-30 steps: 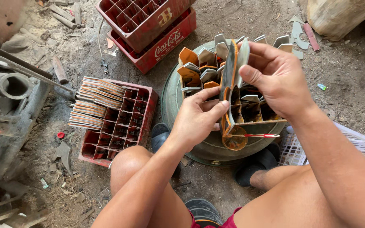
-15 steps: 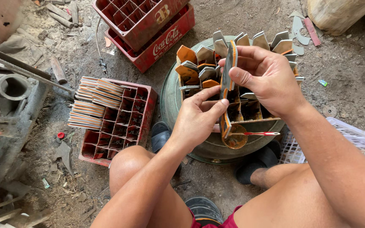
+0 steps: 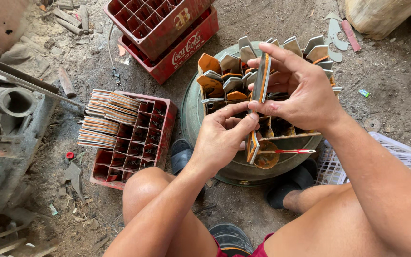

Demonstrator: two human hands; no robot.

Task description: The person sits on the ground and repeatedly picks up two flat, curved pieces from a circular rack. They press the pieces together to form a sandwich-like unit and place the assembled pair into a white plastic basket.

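Observation:
My right hand point(image 3: 300, 90) and my left hand point(image 3: 222, 135) both grip a thin stack of orange-and-grey flat strips point(image 3: 261, 85), held upright on edge over a divided crate of similar cut pieces point(image 3: 224, 78). The right hand pinches the stack's upper half; the left thumb and fingers press its lower middle. That crate rests on a round green metal basin point(image 3: 191, 114). A small round orange piece with a red handle point(image 3: 274, 154) lies at the crate's near edge.
A red divided crate point(image 3: 139, 143) at my left knee carries stacks of flat strips point(image 3: 105, 119). Two more red crates point(image 3: 167, 28) stand at the back. Scrap metal and a pipe point(image 3: 5, 102) lie at left, a white plastic basket point(image 3: 396, 147) at right.
The strip stack has been raised slightly and squared up between both hands; the left fingers have shifted along its lower part.

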